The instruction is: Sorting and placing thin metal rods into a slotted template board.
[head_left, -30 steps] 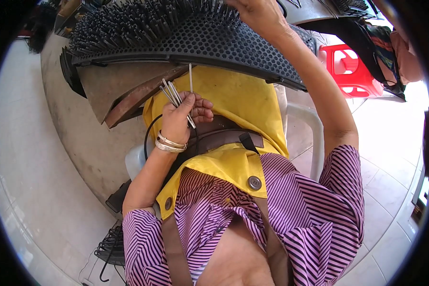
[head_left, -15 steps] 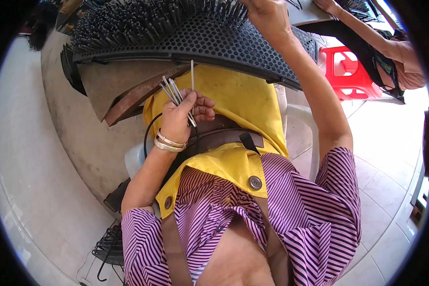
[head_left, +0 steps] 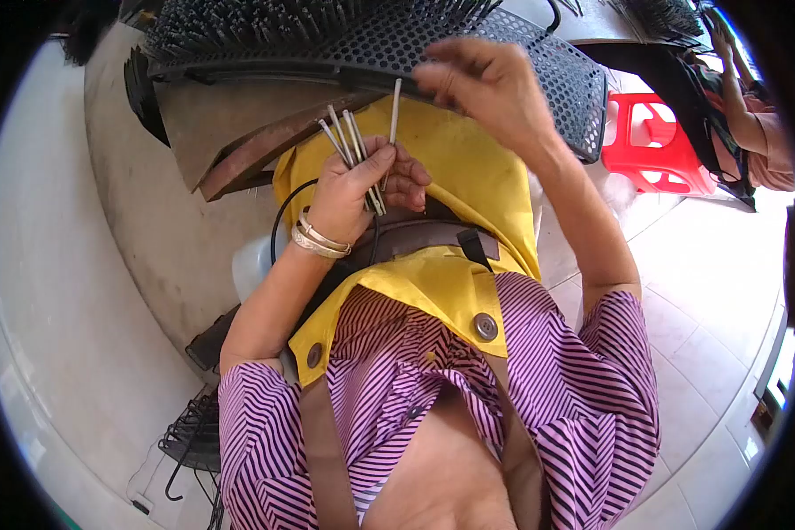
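Observation:
My left hand (head_left: 353, 190) is closed round several thin silver metal rods (head_left: 348, 140), in front of the yellow apron (head_left: 481, 168). One rod (head_left: 395, 115) sticks up apart from the bunch, between its fingers. Above and to the right hovers my right hand (head_left: 494, 88), a little blurred, its fingers curved and apart with nothing visible in them. It is close to the tip of the single rod and overlaps the edge of a black perforated tray (head_left: 397, 60). Many thin dark rods (head_left: 247, 35) stand upright in the tray's holes, mostly on its left and far side.
A brown beam (head_left: 256, 155) slants beneath the tray. At the right are a red plastic stool (head_left: 653, 159) and another person's arm (head_left: 742, 115). Black wire frames with a hook (head_left: 194, 433) lie at the lower left, beside the pale wall (head_left: 44, 283).
My right hand has come down from the tray's far part toward the left hand. The left hand, still gripping the rods, has shifted slightly right in view.

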Demonstrator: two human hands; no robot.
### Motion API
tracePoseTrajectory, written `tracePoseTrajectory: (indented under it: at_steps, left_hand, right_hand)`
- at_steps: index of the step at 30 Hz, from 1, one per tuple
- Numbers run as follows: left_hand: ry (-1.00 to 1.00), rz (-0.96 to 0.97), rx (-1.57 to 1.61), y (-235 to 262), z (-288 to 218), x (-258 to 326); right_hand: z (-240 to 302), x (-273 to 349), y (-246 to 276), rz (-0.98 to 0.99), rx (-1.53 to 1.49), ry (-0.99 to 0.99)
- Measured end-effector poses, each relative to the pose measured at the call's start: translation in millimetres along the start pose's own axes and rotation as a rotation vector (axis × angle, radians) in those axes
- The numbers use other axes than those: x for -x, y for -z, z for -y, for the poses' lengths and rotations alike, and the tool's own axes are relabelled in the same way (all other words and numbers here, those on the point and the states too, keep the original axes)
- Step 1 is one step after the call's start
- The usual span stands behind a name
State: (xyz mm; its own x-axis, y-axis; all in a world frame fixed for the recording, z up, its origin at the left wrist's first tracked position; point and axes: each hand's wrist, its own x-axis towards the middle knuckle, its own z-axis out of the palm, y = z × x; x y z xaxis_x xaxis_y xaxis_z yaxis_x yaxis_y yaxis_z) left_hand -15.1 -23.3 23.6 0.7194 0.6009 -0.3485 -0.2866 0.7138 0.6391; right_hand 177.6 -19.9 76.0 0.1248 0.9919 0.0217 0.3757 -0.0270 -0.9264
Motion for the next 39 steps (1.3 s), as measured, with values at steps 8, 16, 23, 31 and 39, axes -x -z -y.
tracePoseTrajectory:
  at_steps: [8, 16, 23, 31, 39]
  left_hand:
    - [0.176, 0.290, 0.107, 4, -3, 2]
    - [0.218, 0.324, 0.091, 0, -7, 0]
    - [0.077, 0.074, -0.097, -3, -5, 0]
    - [-0.058, -0.133, 0.018, 14, 1, -3]
    - [-0.024, -0.120, 0.090, 9, 6, -8]
  right_hand:
    - [-1, 13, -29, 0.329, -0.428, -0.219]
    - [-3, 17, -28, 0.243, -0.434, -0.268]
    - [-2, 13, -16, 0.063, -0.368, -0.222]
    - [-7, -11, 16, -0.158, -0.482, -0.038]
    - [-15, -67, 13, -0.388, -0.224, 0.363]
